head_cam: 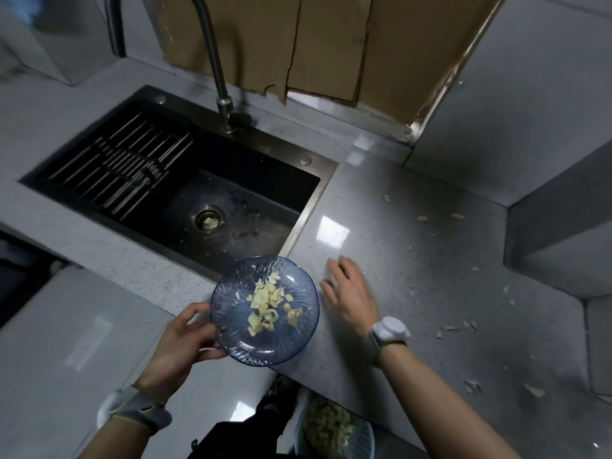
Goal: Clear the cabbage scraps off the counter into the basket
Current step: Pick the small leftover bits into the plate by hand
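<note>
My left hand (188, 339) grips the near-left rim of a blue glass plate (231, 326) held at the counter's front edge. A small heap of pale cabbage scraps (268, 301) lies on the plate. My right hand (351, 289) is flat over the grey counter (414, 260) just right of the plate, fingers spread and blurred, holding nothing. More loose cabbage bits (458, 326) are scattered over the counter to the right. Below the counter edge a light blue basket (362, 440) with cabbage pieces in it shows at the bottom of the view.
A dark sink (251, 207) with a drain rack (126, 167) and a tall faucet (215, 71) lies left of the counter. Some scraps sit in its drain (208, 221). Cardboard (324, 44) covers the wall behind. A raised ledge (556, 233) bounds the counter at right.
</note>
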Motion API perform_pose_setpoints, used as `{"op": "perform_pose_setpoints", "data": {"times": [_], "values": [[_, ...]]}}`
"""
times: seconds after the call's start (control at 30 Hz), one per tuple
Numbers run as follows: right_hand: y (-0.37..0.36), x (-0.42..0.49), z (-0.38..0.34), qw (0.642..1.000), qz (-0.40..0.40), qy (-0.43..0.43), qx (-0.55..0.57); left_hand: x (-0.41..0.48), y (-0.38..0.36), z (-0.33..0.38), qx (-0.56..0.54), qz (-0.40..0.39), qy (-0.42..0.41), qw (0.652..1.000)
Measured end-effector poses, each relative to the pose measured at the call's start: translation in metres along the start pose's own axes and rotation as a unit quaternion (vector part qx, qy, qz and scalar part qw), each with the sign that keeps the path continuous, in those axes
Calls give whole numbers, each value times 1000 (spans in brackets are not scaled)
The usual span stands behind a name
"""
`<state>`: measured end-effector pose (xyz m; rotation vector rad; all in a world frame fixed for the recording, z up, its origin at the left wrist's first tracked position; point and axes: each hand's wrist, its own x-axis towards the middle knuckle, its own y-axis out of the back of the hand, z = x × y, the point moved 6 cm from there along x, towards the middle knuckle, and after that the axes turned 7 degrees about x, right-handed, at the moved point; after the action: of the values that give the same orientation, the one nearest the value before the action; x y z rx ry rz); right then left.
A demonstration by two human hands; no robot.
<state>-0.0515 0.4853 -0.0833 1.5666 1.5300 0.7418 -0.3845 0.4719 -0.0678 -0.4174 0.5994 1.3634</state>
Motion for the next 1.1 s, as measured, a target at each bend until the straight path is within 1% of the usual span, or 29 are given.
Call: {"op": "perform_pose_setpoints", "data": {"times": [0.1, 0.23, 0.33, 0.4, 0.47, 0.53, 0.57, 0.6, 0.63, 0.67, 0.7, 0.73, 0.77, 0.8, 0.83, 0.9, 0.97, 1.0, 1.1], "values": [[5, -1, -10, 995, 35, 51, -82, -1, -5, 4, 7, -8, -3, 1000], [3, 1, -12, 989, 4, 82, -121, -3, -10, 7, 14, -13, -6, 1000], [10, -1, -15, 985, 7, 88, -149, -5, -17, 11, 24, -14, -8, 1000], [15, -1, -9, 992, 7, 51, -114, -6, -24, 15, 31, -18, -12, 999], [23, -3, 5, 999, 23, -9, -35, -7, -30, 18, 39, -24, -16, 999], [37, -7, 24, 992, 74, -80, 56, -7, -38, 21, 49, -30, -18, 998], [45, -12, 34, 980, 102, -126, 112, -8, -42, 23, 54, -36, -19, 998], [52, -18, 44, 958, 126, -177, 185, -8, -47, 24, 58, -40, -20, 997], [57, -23, 52, 926, 143, -219, 272, -8, -53, 25, 62, -44, -20, 997], [64, -30, 57, 888, 157, -244, 357, -8, -60, 26, 67, -47, -19, 996], [70, -36, 58, 851, 171, -253, 427, -8, -68, 27, 67, -50, -18, 996], [77, -42, 56, 822, 184, -246, 479, -7, -76, 29, 65, -54, -15, 996], [85, -48, 50, 806, 192, -228, 511, -8, -85, 30, 62, -60, -12, 996], [98, -60, 46, 803, 204, -204, 522, -11, -102, 33, 65, -77, -11, 995], [107, -68, 39, 812, 202, -176, 519, -13, -115, 36, 69, -91, -12, 993], [116, -76, 23, 850, 168, -132, 481, -14, -134, 42, 81, -113, -20, 990], [130, -92, 21, 891, 149, -116, 412, -22, -162, 48, 96, -146, -30, 984], [139, -103, 24, 903, 156, -116, 382, -26, -175, 51, 101, -162, -36, 981], [172, -141, 46, 905, 228, -118, 340, -38, -217, 59, 118, -210, -51, 969]]}}
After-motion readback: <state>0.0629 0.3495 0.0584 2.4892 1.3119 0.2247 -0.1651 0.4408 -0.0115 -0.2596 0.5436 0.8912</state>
